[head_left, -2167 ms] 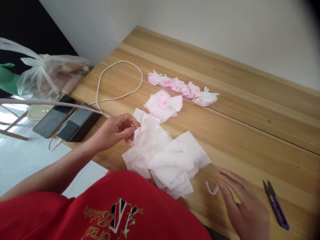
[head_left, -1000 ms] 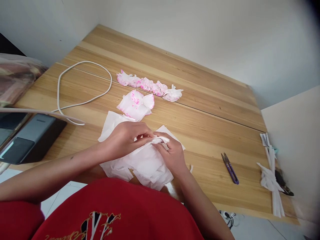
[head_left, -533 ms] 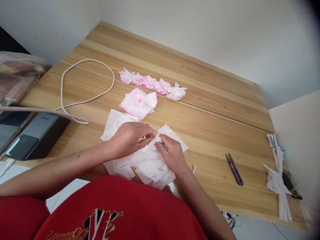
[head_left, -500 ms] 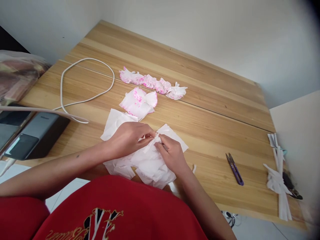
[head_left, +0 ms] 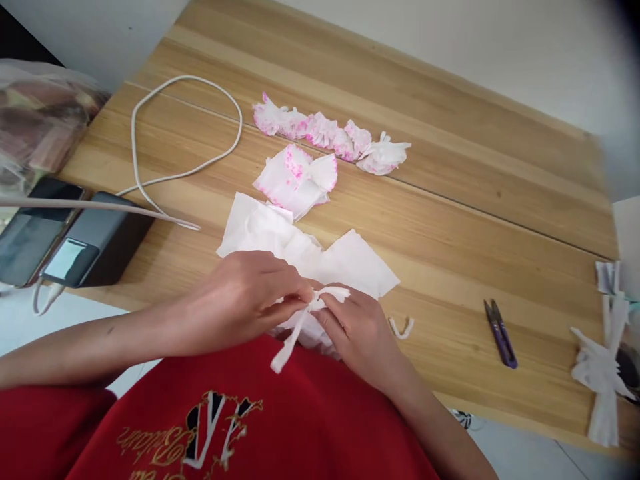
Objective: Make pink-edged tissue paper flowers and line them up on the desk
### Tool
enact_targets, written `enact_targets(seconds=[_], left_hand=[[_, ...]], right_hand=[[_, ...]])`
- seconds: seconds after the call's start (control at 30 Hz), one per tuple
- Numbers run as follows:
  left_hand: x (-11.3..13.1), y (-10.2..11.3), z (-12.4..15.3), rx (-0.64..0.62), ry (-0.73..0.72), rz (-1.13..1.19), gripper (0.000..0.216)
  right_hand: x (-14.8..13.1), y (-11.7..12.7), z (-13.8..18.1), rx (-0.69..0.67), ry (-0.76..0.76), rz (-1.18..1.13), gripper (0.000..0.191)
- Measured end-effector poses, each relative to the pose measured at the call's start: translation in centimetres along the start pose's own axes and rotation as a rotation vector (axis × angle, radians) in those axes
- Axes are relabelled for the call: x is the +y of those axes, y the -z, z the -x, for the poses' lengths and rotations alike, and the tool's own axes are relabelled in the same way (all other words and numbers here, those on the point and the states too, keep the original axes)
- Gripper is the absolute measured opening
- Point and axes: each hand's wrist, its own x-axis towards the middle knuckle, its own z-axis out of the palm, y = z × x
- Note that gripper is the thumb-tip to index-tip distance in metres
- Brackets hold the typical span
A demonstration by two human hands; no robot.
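Note:
Both my hands meet over the near table edge, pinching a knotted white tissue-like strip (head_left: 293,340). My left hand (head_left: 255,300) grips it from the left with thumb and fingers pressed together. From the other side my right hand (head_left: 357,327) pinches the same knot, one short end sticking out over its fingers. A long tail of the strip hangs down in front of my red shirt. Beneath and beyond the hands lie thin white sheets (head_left: 363,260), partly hidden by them. Further back is a pink-edged white bunched sheet (head_left: 295,183).
A row of pink-and-white ruffled bunches (head_left: 325,130) lies farther back. Purple thread snips (head_left: 500,333) and a bundle of white strips (head_left: 605,360) are at right. On the left are a white cable (head_left: 135,133), a power bank (head_left: 107,233), a phone (head_left: 40,233) and a plastic bag (head_left: 45,127).
The view has shifted, and my hands have drawn nearer my body. The strip's knot and hanging tail now show between my fingers, above the white sheets.

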Motion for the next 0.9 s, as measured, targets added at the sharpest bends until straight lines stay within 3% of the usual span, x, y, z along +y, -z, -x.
enact_targets(seconds=[0.13, 0.27, 0.5, 0.67, 0.9], left_hand=[[-0.3, -0.3, 1.4, -0.057, 0.079, -0.021, 0.012], [-0.9, -0.9, 2.1, -0.096, 0.125, 0.0, 0.013], [-1.2, -1.7, 1.8, -0.064, 0.011, 0.02, 0.014], [-1.5, -2.2, 1.6, -0.106, -0.037, -0.03, 0.023], [-1.7, -3.5, 1.8, -0.12, -0.104, -0.093, 0.025]], right_hand=[[-1.0, 0.1, 0.6, -0.045, 0.03, 0.05, 0.017], [-1.8, 0.5, 1.0, 0.065, 0.022, 0.111, 0.011], [-1.3, -0.6, 0.5, 0.018, 0.043, 0.111, 0.018], [-1.1, -0.8, 0.6, -0.027, 0.063, 0.107, 0.016], [-1.0, -1.3, 0.7, -0.139, -0.023, 0.136, 0.017]])
